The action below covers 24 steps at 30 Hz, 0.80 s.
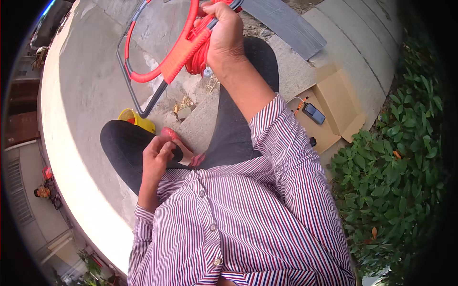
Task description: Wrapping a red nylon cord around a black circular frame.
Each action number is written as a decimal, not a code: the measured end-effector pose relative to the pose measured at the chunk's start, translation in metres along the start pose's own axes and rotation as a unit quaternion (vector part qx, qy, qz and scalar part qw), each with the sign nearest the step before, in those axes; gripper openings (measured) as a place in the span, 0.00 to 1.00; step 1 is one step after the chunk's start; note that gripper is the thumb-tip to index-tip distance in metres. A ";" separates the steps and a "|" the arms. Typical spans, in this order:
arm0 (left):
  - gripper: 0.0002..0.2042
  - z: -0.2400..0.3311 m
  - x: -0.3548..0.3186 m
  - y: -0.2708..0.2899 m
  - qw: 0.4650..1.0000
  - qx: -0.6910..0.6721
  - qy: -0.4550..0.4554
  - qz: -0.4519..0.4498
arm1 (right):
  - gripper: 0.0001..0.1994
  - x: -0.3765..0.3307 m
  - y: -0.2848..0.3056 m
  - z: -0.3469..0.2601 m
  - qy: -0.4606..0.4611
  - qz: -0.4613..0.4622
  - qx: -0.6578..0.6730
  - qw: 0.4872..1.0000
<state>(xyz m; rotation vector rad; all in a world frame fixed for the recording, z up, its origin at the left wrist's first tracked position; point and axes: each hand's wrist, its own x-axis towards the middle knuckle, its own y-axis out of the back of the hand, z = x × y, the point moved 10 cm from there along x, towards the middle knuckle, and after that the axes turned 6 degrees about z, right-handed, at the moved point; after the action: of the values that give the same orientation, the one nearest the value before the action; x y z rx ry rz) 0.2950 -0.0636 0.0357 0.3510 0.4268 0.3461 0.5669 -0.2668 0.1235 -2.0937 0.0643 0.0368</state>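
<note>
My right hand is raised at the top middle, its fingers closed around a grey metal tube frame. Red-orange cord is wound tightly over parts of this frame, forming a wrapped ring and a flat wrapped band. A loose bundle of red cord hangs below my right fingers. The frame's upper end leaves the picture. Lower left, above my bent knee, my left hand is closed with thumb and fingers pinched together, apart from the frame. Whatever those fingers may hold is hidden.
A yellow bucket with something red inside stands beyond my left knee. On my right, an open cardboard box holds a small dark device with a cable. A grey board lies farther off. Leafy bushes line the right side.
</note>
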 end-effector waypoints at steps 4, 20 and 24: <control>0.14 -0.077 0.024 -0.077 0.923 0.325 -0.088 -0.185 | 0.05 0.053 -0.033 0.020 -0.130 -0.055 0.027 0.990; 0.22 -0.143 -0.036 -0.150 0.800 0.066 0.138 -0.580 | 0.04 0.093 0.000 0.038 -0.163 0.015 -0.031 0.986; 0.19 -0.181 -0.042 -0.140 0.761 0.186 0.179 -0.596 | 0.04 0.095 0.004 0.039 -0.162 0.020 -0.070 0.984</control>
<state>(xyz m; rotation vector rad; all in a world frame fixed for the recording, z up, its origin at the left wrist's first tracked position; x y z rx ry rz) 0.2115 -0.1573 -0.1594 0.3316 1.0122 -0.9677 0.6612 -0.2377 0.0953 -2.1997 -0.0973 0.4159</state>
